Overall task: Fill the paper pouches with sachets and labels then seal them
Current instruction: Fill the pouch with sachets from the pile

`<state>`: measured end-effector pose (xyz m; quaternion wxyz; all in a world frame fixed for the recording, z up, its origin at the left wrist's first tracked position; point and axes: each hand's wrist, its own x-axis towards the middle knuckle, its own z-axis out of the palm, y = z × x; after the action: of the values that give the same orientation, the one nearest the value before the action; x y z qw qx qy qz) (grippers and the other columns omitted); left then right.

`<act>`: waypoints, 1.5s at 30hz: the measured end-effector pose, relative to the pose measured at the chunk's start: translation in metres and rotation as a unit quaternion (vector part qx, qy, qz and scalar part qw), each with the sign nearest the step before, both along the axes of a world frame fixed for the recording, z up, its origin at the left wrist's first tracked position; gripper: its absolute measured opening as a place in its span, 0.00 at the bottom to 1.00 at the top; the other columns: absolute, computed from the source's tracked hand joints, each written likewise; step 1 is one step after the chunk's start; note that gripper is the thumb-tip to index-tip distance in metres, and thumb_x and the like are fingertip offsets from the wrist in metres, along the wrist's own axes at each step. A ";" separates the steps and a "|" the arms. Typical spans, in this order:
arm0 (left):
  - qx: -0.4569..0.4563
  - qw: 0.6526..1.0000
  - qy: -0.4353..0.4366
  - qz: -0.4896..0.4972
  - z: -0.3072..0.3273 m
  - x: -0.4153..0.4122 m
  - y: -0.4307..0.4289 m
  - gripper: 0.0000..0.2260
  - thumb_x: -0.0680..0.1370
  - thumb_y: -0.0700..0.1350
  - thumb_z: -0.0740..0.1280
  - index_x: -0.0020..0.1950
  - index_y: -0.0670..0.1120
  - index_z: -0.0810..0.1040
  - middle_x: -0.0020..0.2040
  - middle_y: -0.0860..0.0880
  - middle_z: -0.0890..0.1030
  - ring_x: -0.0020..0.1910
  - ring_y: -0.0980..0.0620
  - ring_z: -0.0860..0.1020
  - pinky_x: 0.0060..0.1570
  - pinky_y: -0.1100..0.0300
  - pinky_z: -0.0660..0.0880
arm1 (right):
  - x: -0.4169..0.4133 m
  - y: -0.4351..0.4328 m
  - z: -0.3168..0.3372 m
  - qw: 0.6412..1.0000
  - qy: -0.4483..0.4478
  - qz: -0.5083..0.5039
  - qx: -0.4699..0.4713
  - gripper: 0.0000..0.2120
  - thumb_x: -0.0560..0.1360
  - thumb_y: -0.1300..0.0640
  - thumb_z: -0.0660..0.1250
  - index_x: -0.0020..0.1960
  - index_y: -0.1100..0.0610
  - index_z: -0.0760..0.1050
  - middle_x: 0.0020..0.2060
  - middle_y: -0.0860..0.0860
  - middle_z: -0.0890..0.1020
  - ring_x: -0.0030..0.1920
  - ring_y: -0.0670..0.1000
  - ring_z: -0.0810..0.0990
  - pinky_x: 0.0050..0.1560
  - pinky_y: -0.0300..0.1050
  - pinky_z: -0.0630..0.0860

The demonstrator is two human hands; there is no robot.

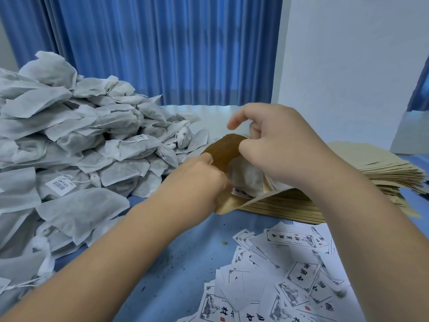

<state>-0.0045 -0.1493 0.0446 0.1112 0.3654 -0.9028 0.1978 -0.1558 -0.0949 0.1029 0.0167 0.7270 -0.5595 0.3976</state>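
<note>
A brown paper pouch (224, 148) is held open above the table's middle. My left hand (199, 176) pinches its near edge. My right hand (276, 147) grips the far edge from above. A white sachet (246, 176) sits partly inside the open mouth, and a slip of printed label (239, 192) shows under it. On the left rises a big heap of white sachets (69, 145). Loose printed labels (285, 275) lie scattered at the lower right. A stack of flat brown pouches (376, 166) lies behind my right arm.
The table has a blue cover (176, 270) with small crumbs on it. Blue curtains (162, 47) hang behind, and a white wall (348, 54) stands at the right. A white board (408, 133) leans at the far right.
</note>
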 end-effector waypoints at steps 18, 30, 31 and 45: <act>0.006 0.983 0.041 0.181 0.002 -0.010 0.017 0.07 0.73 0.41 0.66 0.47 0.52 0.78 0.34 0.51 0.69 0.31 0.49 0.69 0.29 0.60 0.61 | 0.009 0.005 -0.002 0.997 0.080 0.016 -0.007 0.19 0.70 0.65 0.61 0.54 0.44 0.75 0.26 0.47 0.70 0.33 0.47 0.72 0.35 0.45 0.71; 0.013 0.936 0.352 -0.028 0.024 0.018 0.006 0.25 0.71 0.53 0.71 0.68 0.55 0.70 0.56 0.53 0.70 0.56 0.51 0.73 0.55 0.53 0.72 | -0.012 0.010 0.001 0.992 0.090 0.007 -0.090 0.16 0.74 0.59 0.70 0.60 0.48 0.75 0.30 0.45 0.73 0.35 0.41 0.73 0.38 0.36 0.70; 0.021 0.948 0.315 -0.031 0.023 0.017 0.005 0.24 0.73 0.50 0.69 0.68 0.58 0.70 0.55 0.53 0.71 0.56 0.50 0.73 0.54 0.52 0.72 | -0.014 0.014 0.000 0.991 0.091 0.008 -0.101 0.15 0.73 0.58 0.71 0.59 0.49 0.75 0.31 0.45 0.73 0.35 0.42 0.73 0.39 0.37 0.70; 0.106 0.958 0.246 -0.108 0.004 0.017 0.091 0.26 0.71 0.43 0.56 0.67 0.54 0.75 0.61 0.54 0.75 0.57 0.50 0.75 0.54 0.51 0.74 | -0.048 0.109 -0.046 0.977 0.182 0.015 -0.107 0.14 0.76 0.46 0.61 0.49 0.53 0.80 0.42 0.45 0.77 0.41 0.48 0.77 0.38 0.48 0.75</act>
<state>0.0124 -0.0583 0.0485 0.3110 0.3130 -0.8974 -0.0077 -0.2039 0.0144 0.0568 0.1898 0.7898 -0.4902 0.3162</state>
